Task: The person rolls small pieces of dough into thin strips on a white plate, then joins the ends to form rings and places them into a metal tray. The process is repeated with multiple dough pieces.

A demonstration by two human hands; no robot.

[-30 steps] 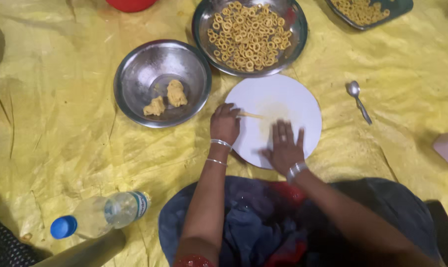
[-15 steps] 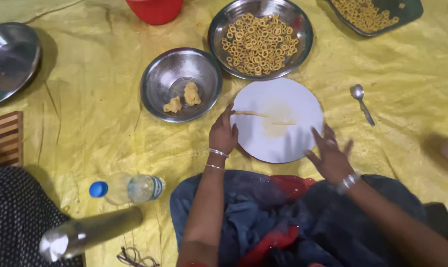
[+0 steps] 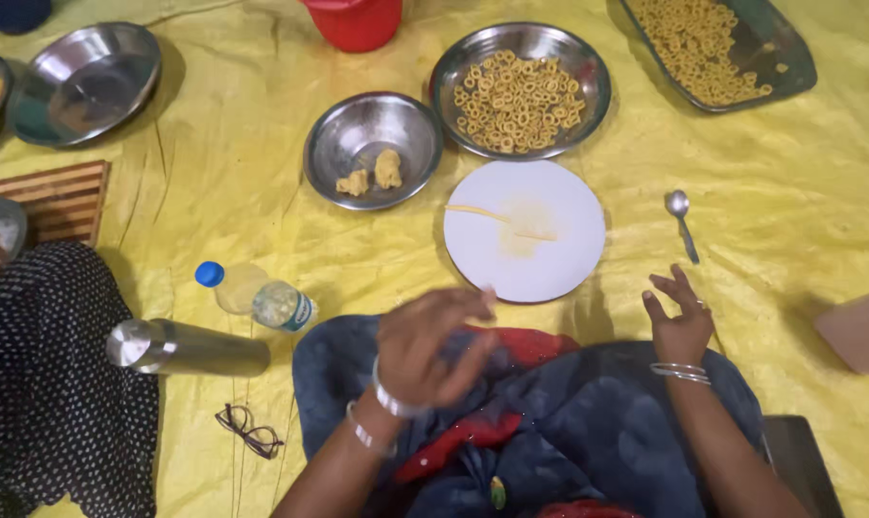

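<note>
A round white board [image 3: 525,230] lies on the yellow sheet in front of my lap, with a thin rolled strip of dough [image 3: 497,219] across it. My left hand [image 3: 432,345] is lifted over my lap, blurred, fingers loosely curled, just below the board's near edge. My right hand [image 3: 679,312] hovers to the board's right with fingers spread and nothing in it. A steel bowl [image 3: 372,149] behind the board holds two lumps of dough. A steel plate [image 3: 521,91] carries several small dough rings.
A spoon [image 3: 682,219] lies right of the board. A dark tray [image 3: 717,48] of rings sits far right, a red tub [image 3: 357,21] at the top. A plastic bottle [image 3: 257,297], steel flask [image 3: 185,347] and glasses [image 3: 249,430] lie left, beside another person's dotted clothing [image 3: 41,384].
Both hands have come off the white board and drawn back toward my lap, the left lifted, the right moved out to the side. The dough strip stays on the board. The view has shifted left.
</note>
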